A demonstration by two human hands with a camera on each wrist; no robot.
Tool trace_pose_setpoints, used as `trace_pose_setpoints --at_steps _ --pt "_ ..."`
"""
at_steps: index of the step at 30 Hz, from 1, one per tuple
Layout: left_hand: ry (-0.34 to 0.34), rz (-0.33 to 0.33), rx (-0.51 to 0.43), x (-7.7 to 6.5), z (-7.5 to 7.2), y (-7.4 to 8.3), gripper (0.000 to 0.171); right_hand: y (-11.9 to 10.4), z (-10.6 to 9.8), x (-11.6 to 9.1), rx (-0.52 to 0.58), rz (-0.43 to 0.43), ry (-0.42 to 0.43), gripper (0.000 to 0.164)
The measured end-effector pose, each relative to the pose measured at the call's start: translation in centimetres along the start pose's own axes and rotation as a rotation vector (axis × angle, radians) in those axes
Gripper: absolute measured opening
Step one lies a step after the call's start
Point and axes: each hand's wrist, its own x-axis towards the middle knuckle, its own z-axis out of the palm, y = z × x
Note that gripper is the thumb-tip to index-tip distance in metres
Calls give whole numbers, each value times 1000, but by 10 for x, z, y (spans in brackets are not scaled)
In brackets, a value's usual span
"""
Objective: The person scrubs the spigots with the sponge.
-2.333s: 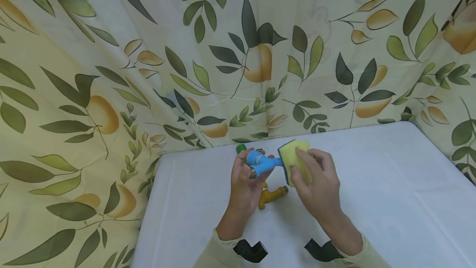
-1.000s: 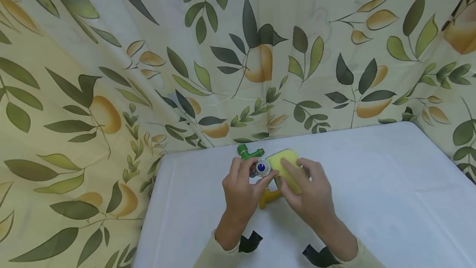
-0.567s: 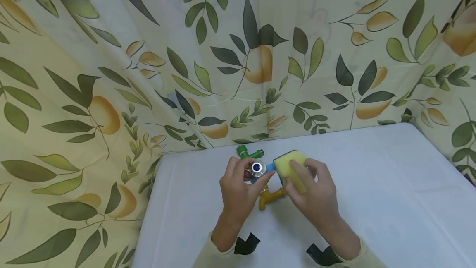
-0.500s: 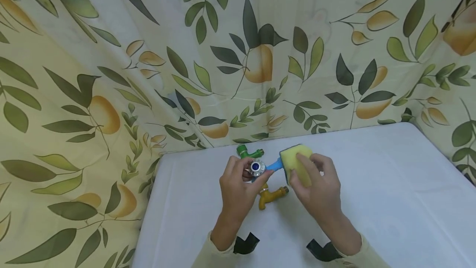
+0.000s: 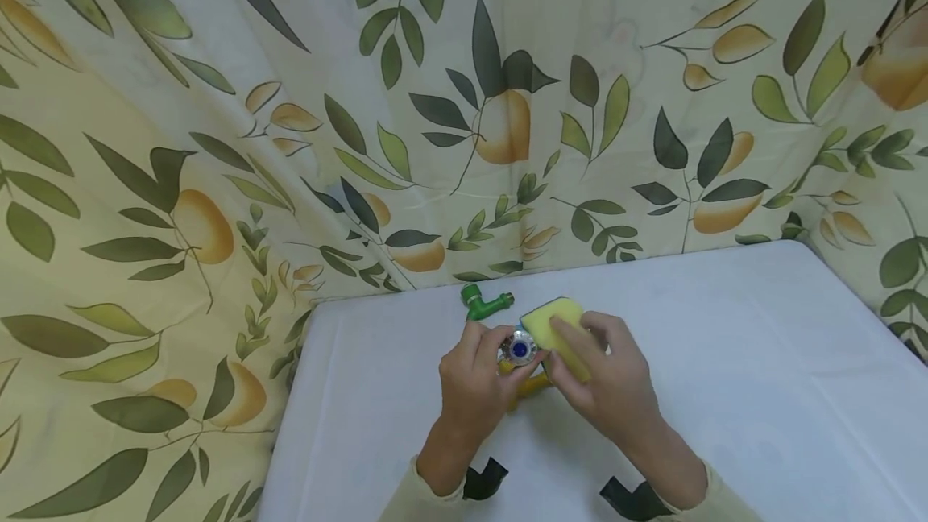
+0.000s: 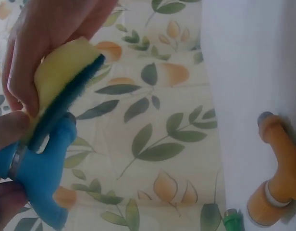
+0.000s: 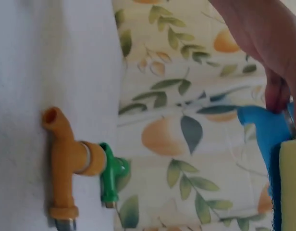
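My left hand (image 5: pixel 473 381) grips a blue plastic tap (image 6: pixel 44 168) by its knob end; in the head view the tap's clear knob (image 5: pixel 519 348) with a dark blue centre faces up. A yellow sponge (image 5: pixel 561 330) with a dark scouring side is pinched between the thumb and fingers of my right hand (image 5: pixel 616 377). In the left wrist view the scouring side lies along the blue tap's body, close to its threaded end. Most of the blue body is hidden behind the hand and sponge in the head view.
An orange-yellow tap (image 7: pixel 64 163) lies on the white table (image 5: pixel 739 361) below the hands, partly covered by them in the head view. Behind the hands lies a green tap (image 5: pixel 487 302) near the back edge. A leaf-patterned curtain (image 5: pixel 435 103) hangs behind the table.
The left hand has turned the blue tap, so its knob now faces up rather than its body. The sponge has moved back and forth along the tap, now leftward towards the knob.
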Motion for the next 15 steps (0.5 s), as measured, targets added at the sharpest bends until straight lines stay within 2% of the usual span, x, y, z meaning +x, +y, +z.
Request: trace_pose_setpoints --at_steps 4,7,11,15 --pt "-26 133 63 0 1 0 44 4 -4 11 2 45 -41 35" --pt "-32 213 97 -1 1 0 30 9 -9 21 24 18 -164 38" --pt "-35 280 122 -2 1 1 14 14 -15 33 30 -1 -302 38" --pt "-32 314 149 -3 4 3 12 15 -17 40 24 21 -375 35"
